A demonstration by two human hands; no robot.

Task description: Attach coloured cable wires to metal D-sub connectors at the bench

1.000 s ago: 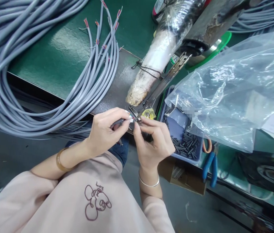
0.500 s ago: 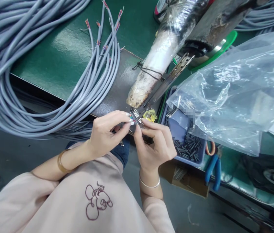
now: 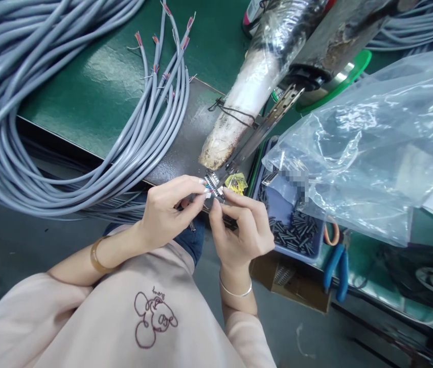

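Observation:
My left hand [image 3: 166, 207] is closed in a pinch on the end of a grey cable, whose coloured wires reach a small metal connector [image 3: 213, 185]. My right hand [image 3: 241, 227] is closed too, its thumb and forefinger pinching at the connector from the right. The connector sits at the tip of a perforated metal arm [image 3: 264, 128] slanting down from a plastic-wrapped tube [image 3: 245, 94]. Both hands meet at the front edge of the green bench [image 3: 97, 97].
A big coil of grey cables [image 3: 28, 102] with stripped ends lies on the left. A clear plastic bag [image 3: 373, 138] covers the right side. Below it sits a blue tray of small black sleeves [image 3: 296, 232], with blue-handled pliers [image 3: 335, 271] and a cardboard box [image 3: 289, 278] beside it.
Both hands stay at the connector with only small finger shifts. The view has moved slightly.

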